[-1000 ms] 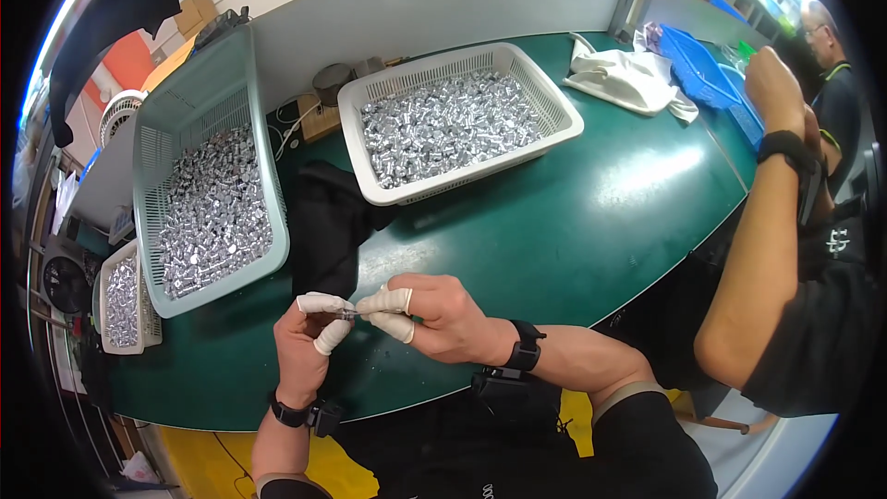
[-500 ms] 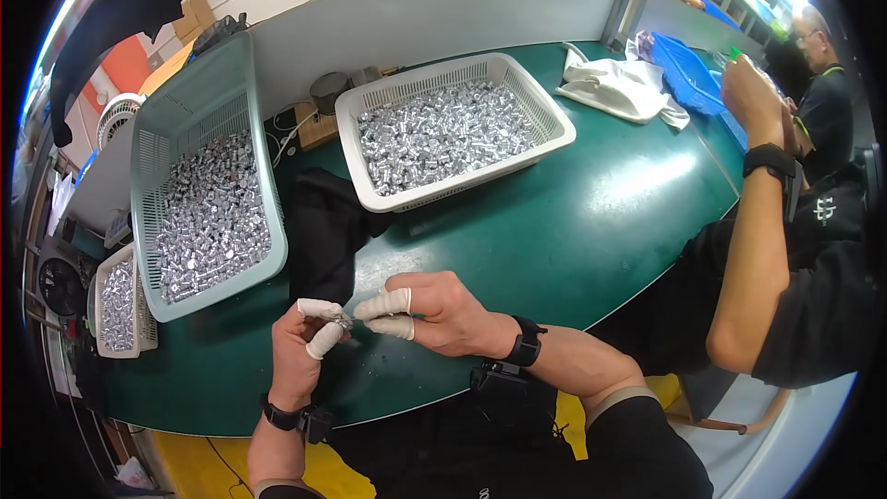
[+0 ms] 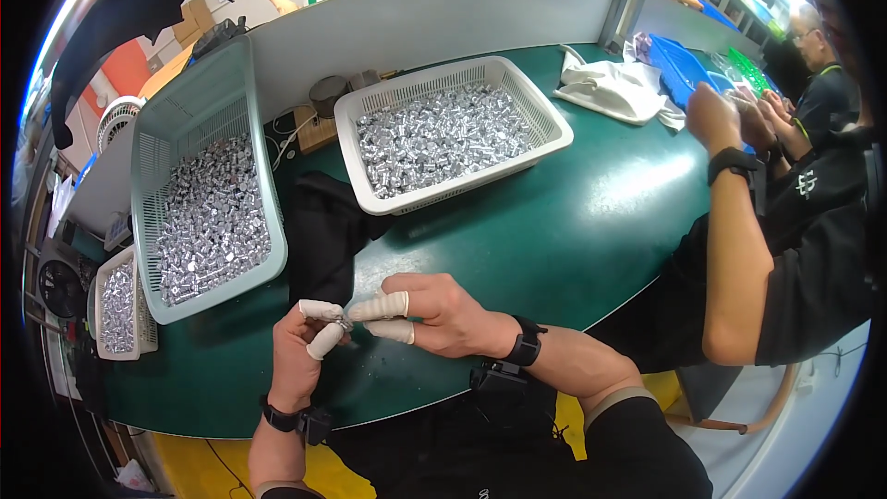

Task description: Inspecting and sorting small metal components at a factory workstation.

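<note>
My left hand (image 3: 300,346) pinches a small silvery metal part (image 3: 346,322) between white-covered thumb and forefinger, above the green table's near edge. From the right, my right hand (image 3: 443,314) brings its white-covered fingertips up against the same part; its fingers are pressed close together, and whether they grip anything of their own is too small to make out. Beyond my hands stands a white basket (image 3: 545,143) full of similar small metal parts. To the left, a long pale-green basket (image 3: 268,263) leans at a slant, also heaped with such parts.
A smaller basket (image 3: 145,333) of metal parts sits at far left. Black cloth (image 3: 323,226) lies between the larger baskets. White cloth (image 3: 614,90) and a blue basket (image 3: 679,65) are at back right. A co-worker's arm (image 3: 739,259) reaches in at right; a grey partition (image 3: 443,23) closes the back.
My right fingertips have moved slightly left, onto the part in my left hand. The co-worker's hands at right have lowered toward the blue basket. Behind the partition, a person has shifted left.
</note>
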{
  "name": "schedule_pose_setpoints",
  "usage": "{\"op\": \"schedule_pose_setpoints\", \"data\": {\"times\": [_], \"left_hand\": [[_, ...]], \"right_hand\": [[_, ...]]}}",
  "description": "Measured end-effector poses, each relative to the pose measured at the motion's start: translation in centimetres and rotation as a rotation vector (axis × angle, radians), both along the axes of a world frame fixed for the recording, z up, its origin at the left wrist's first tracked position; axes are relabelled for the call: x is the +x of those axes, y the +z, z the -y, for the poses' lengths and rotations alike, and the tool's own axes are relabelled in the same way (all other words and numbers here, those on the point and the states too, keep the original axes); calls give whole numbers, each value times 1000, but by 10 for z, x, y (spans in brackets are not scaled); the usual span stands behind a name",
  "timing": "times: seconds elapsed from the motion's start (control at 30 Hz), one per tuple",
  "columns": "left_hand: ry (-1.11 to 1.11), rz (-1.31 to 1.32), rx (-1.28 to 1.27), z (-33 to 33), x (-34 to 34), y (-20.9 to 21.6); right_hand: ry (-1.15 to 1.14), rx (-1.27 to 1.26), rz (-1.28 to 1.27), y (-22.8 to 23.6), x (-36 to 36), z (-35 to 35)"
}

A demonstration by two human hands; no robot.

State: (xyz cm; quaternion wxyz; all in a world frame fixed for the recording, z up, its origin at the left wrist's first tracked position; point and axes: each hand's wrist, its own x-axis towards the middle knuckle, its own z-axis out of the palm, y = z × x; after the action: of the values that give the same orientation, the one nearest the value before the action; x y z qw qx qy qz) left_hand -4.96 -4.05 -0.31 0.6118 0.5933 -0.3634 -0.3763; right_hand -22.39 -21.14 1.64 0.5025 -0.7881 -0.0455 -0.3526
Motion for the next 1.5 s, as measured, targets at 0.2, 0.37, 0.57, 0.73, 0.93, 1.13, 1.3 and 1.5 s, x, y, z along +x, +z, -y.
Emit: {"op": "schedule_pose_setpoints", "data": {"times": [0.2, 0.37, 0.57, 0.73, 0.93, 1.13, 1.3, 1.5], "left_hand": [[-40, -65, 38, -1, -2, 5], [-51, -26, 2, 0, -4, 5], [-33, -18, 12, 2, -4, 3], [-22, -37, 35, 1, 2, 2], [-6, -24, 29, 0, -5, 7], [-61, -65, 50, -1, -1, 5], [-111, -111, 87, -2, 5, 1], [-114, -135, 85, 0, 1, 5]], "right_hand": [[26, 45, 63, -9, 0, -1], [-48, 88, 71, -10, -1, -3], [-128, 96, -33, -7, -2, -5], [-54, 79, 40, -2, 1, -2], [17, 76, 65, -11, -1, 0], [27, 68, 35, -2, -1, 0], [88, 59, 0, 5, -2, 4], [96, 86, 34, -4, -3, 3]]}}
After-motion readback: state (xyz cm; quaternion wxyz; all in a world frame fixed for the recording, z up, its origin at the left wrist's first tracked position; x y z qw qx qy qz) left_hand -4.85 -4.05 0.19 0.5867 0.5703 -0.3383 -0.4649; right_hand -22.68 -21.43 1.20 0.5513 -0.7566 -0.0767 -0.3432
